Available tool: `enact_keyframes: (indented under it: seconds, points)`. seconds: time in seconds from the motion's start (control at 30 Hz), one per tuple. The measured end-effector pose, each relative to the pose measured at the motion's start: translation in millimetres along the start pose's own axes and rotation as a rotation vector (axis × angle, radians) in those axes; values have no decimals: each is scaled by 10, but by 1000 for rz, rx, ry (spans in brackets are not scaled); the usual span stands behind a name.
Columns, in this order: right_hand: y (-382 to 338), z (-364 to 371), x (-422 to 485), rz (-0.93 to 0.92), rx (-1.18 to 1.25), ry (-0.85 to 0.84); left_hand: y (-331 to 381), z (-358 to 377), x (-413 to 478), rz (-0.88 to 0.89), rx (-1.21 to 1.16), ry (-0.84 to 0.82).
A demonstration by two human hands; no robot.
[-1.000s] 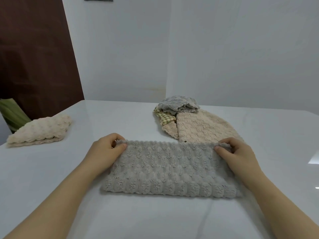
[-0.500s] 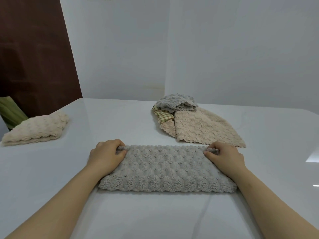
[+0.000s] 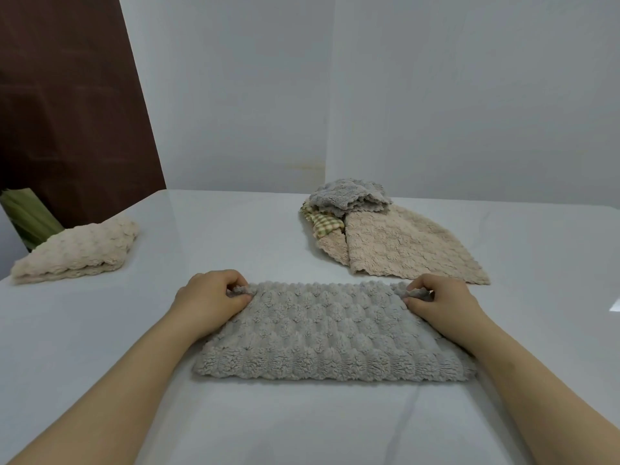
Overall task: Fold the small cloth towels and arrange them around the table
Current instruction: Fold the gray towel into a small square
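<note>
Grey towel [image 3: 322, 333] lay on the white table [image 3: 100, 337], near the front edge and straight ahead of the person, folded into a long band with its doubled edge toward the viewer and its loose edges at the far side. Left hand [image 3: 209, 302] sat at the far left corner of the band, fingers curled in and pinching a tuft of the pile between thumb and fingertips. Right hand [image 3: 443, 302] did the same at the far right corner, fingers bent together and clamped on the cloth's edge. Both forearms ran in from the bottom corners, the wrists lying against the short ends of the towel. Second towel, beige [image 3: 77, 251], rested folded at the left side of the table, well apart from the grey one. Beyond the right hand was a loose heap of unfolded cloths: a spread tan towel [image 3: 402, 246], its near corner just beside the right hand's knuckles, whether touching could not be told; a crumpled grey cloth [image 3: 349, 196] on top at the back; and a green checked cloth [image 3: 323, 224] showing between them. Behind the table stood a pale wall [image 3: 436, 95], with a dark brown panel [image 3: 67, 95] at left and something green and striped [image 3: 27, 213] at the left edge, too cut off to identify.
</note>
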State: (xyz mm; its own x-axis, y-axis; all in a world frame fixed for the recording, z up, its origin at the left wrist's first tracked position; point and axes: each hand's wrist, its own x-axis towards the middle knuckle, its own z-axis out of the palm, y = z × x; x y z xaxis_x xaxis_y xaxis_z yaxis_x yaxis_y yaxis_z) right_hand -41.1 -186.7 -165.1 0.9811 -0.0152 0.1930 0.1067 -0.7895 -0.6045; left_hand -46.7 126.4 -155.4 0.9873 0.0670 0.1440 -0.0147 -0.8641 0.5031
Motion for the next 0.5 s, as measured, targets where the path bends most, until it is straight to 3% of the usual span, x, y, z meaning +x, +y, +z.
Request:
enact_keyframes:
  seconds: [0.17, 0.27, 0.4, 0.5]
  points:
    - [-87, -29, -60, -44, 169, 103, 31, -15, -70, -11, -176, 164]
    - [-130, -48, -85, 31, 476, 174, -15, -41, -35, -93, -546, 210]
    - [-202, -98, -120, 215, 931, 36, 77, -107, -68, -298, -1024, 65]
    - [-248, -189, -142, 324, 1131, -133, 94, -203, -95, -429, -1277, -114]
